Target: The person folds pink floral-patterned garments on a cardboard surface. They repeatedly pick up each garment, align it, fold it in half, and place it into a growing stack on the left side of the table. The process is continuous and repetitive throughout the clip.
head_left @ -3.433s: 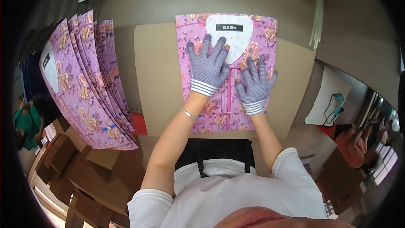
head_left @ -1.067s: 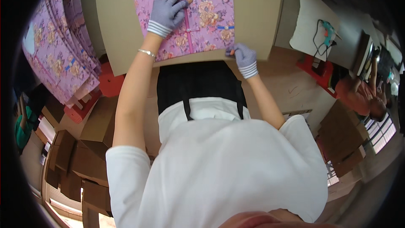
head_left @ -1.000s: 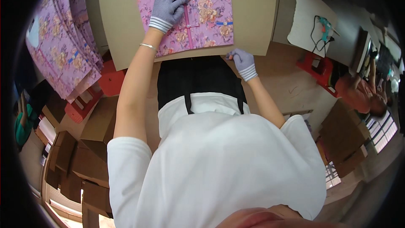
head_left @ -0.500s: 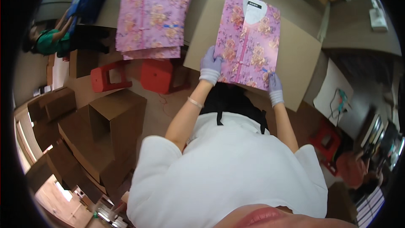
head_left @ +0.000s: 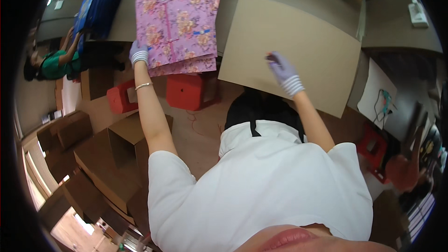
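Note:
Folded pink floral garments lie in a stack at the far left of centre, the top one showing a white neck piece and a blue tag. My left hand, in a pale purple glove with a striped cuff, grips the near left corner of the stack; its fingertips are partly hidden. A bare cardboard sheet lies on the table to the right of the stack. Over the sheet's near part is my right hand, gloved alike, its fingers stretched toward the far left with nothing visible in them.
Red stools stand below the table's near edge. Large cardboard boxes fill the left side. At the far left a person in green handles a stack of blue items. A teal-handled tool with a cord lies at right.
The garment held in both hands over the cardboard is now on the left stack. My left hand has moved left with it; my right hand has let go and shifted slightly left.

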### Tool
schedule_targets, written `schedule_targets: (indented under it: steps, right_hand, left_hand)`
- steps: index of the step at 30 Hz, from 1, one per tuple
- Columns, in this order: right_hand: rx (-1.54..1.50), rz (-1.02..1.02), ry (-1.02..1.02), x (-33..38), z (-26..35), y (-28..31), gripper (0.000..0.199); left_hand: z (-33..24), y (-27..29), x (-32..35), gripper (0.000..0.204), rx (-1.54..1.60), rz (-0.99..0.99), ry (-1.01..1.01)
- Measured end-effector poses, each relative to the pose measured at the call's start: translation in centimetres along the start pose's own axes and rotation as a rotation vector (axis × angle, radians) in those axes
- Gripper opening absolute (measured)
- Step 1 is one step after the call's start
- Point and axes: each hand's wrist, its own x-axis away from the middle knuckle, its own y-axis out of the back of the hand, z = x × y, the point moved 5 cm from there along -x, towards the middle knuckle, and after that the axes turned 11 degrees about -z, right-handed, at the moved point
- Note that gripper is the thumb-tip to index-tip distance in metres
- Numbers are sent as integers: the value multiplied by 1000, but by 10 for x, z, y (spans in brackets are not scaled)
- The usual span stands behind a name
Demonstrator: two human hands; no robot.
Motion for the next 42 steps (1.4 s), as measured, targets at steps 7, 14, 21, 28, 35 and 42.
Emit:
schedule_targets:
  steps: [7,14,21,28,35,42]
  right_hand:
    - [1050,-542,-336,74,-134,321,46]
    - [1283,-480,-547,76,-177,349,60]
    - [1259,-497,-658,65,-143,330,55]
    - [1430,-333,-230,54,-112,304,56]
    - [1356,-546,-563,55,-133,321,62]
    - [1505,-474,-553,49,-98,310,59]
  left_hand:
    - [-76,5,71,56,-195,-306,-169]
    - [-166,-16,98,56,-374,-346,-224]
    - [-316,-28,284,36,370,-59,-1113]
    - [-302,-126,459,65,-246,486,-944]
    - [-321,-107,436,66,-341,614,-1013]
    - [-298,-120,444,62,-229,594,-910]
